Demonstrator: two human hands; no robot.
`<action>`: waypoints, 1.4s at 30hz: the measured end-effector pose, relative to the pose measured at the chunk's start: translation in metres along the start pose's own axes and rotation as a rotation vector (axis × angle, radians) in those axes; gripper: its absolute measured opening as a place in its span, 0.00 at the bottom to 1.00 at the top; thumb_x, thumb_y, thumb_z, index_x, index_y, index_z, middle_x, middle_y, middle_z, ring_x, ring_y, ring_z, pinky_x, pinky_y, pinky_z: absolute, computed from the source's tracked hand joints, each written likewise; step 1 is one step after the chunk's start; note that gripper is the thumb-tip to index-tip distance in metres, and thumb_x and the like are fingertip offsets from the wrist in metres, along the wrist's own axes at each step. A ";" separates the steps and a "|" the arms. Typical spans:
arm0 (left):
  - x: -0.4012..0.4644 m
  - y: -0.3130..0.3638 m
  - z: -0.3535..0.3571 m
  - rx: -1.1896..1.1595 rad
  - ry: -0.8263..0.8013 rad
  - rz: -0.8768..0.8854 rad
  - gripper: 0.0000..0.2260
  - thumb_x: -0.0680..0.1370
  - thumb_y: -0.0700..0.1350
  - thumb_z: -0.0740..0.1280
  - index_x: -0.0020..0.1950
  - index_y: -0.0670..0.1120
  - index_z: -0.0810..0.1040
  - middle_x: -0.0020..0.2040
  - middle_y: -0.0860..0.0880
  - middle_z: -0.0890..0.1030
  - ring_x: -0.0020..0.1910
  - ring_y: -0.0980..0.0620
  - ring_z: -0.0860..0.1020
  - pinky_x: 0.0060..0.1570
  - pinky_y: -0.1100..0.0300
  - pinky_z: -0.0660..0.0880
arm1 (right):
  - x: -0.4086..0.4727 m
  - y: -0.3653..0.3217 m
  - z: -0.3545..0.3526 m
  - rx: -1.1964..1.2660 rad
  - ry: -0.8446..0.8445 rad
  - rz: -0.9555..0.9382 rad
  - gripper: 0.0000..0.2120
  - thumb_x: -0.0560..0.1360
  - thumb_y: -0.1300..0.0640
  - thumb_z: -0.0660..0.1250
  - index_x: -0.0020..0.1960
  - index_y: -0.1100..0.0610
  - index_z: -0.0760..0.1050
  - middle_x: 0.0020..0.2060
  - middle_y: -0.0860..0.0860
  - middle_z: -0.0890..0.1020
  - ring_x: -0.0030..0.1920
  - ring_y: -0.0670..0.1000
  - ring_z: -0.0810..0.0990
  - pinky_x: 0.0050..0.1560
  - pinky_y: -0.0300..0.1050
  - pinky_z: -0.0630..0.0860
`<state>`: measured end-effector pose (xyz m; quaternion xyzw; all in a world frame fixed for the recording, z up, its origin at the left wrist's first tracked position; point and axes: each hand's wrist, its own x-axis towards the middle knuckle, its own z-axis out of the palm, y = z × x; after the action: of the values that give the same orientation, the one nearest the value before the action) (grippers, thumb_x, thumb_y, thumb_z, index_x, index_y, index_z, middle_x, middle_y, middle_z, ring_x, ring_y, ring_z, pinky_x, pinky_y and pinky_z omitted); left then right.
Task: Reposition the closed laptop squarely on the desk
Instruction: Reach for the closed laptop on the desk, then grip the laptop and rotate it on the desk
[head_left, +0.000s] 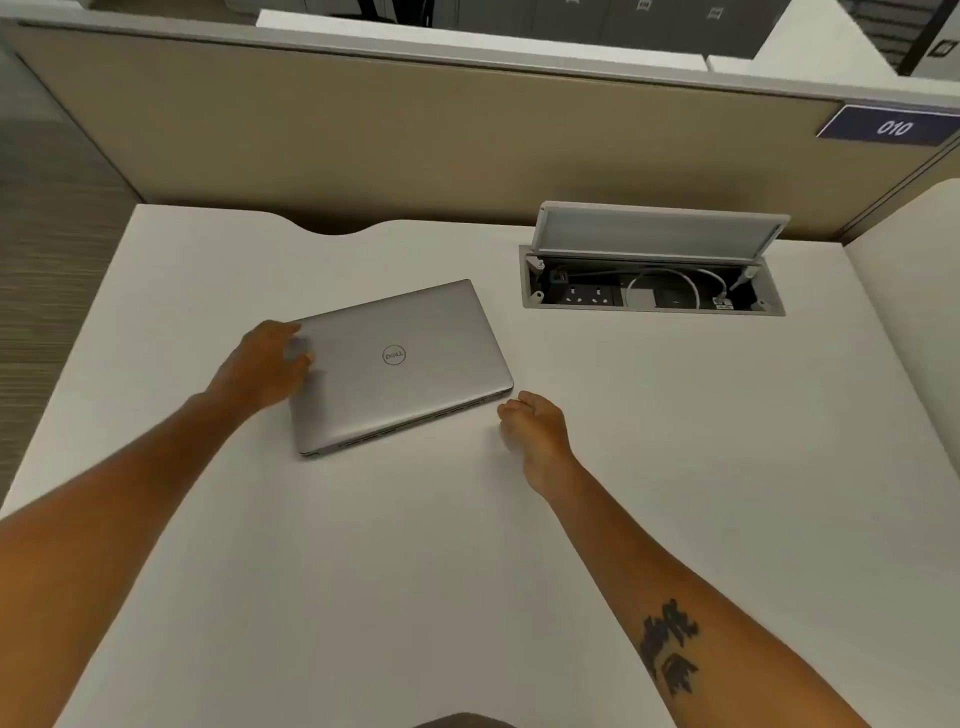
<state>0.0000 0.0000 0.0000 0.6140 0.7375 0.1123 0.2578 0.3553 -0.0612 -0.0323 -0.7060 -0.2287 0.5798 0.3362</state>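
A closed silver laptop (402, 364) lies on the white desk (675, 467), turned at an angle to the desk's edges, its vented hinge side toward me. My left hand (262, 366) rests on the laptop's left edge, fingers spread over the lid's corner. My right hand (535, 431) hovers just off the laptop's near right corner, fingers loosely curled and holding nothing; it does not touch the laptop.
An open cable box (652, 283) with sockets and a white cable is set into the desk at the back right, its lid (660, 231) raised. A beige partition (415, 140) runs along the desk's far edge. A notch (335, 226) cuts the back edge.
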 end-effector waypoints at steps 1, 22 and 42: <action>0.008 0.000 0.000 0.001 -0.009 -0.004 0.26 0.82 0.46 0.68 0.79 0.40 0.71 0.78 0.38 0.72 0.78 0.37 0.71 0.78 0.44 0.66 | -0.001 -0.003 0.003 0.000 -0.001 -0.025 0.11 0.73 0.61 0.73 0.55 0.54 0.79 0.47 0.53 0.80 0.52 0.57 0.78 0.60 0.49 0.76; 0.041 -0.008 0.008 -0.068 -0.001 0.001 0.17 0.80 0.35 0.57 0.59 0.30 0.83 0.58 0.28 0.83 0.60 0.29 0.79 0.56 0.53 0.69 | 0.012 -0.019 0.023 0.213 0.083 0.010 0.12 0.74 0.71 0.71 0.37 0.57 0.81 0.37 0.51 0.79 0.42 0.51 0.74 0.46 0.43 0.75; -0.065 -0.022 0.039 -0.283 0.119 -0.229 0.24 0.77 0.47 0.54 0.60 0.41 0.86 0.62 0.39 0.84 0.63 0.38 0.79 0.63 0.49 0.72 | 0.054 -0.048 0.028 0.207 0.037 -0.038 0.22 0.70 0.75 0.71 0.28 0.54 0.68 0.28 0.48 0.72 0.39 0.52 0.71 0.51 0.47 0.72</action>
<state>0.0089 -0.0735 -0.0281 0.4759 0.7935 0.2209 0.3084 0.3434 0.0156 -0.0354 -0.6736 -0.1745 0.5809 0.4224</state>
